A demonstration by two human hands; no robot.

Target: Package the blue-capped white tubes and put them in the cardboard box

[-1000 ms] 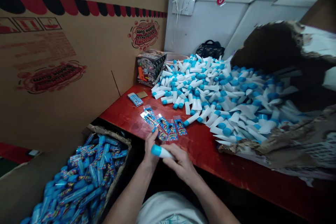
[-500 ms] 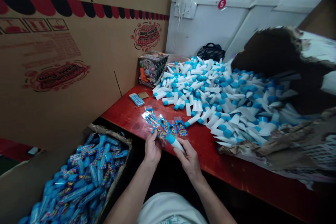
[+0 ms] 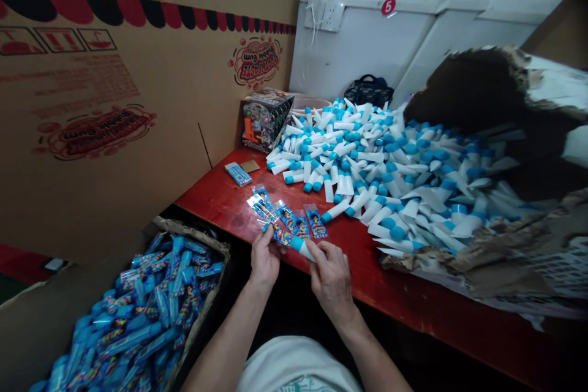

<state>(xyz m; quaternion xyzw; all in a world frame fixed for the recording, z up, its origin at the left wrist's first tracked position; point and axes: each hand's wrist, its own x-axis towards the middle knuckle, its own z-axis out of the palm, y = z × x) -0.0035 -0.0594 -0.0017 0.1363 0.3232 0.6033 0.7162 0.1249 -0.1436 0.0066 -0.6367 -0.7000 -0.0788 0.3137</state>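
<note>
Packing workshop: bubble-gum cartons [image 3: 92, 196], heaped tubes [image 3: 367, 177]

A loose off-white garment [image 3: 296, 367] fills the bottom of the view, its cloth soft and rounded, with a faint green print [image 3: 301, 387] along its lower edge. On either side of it run the slim, bare left forearm [image 3: 225, 337] and right forearm [image 3: 362, 349], ending in the bare left hand [image 3: 265, 258] and right hand [image 3: 331, 282].
</note>
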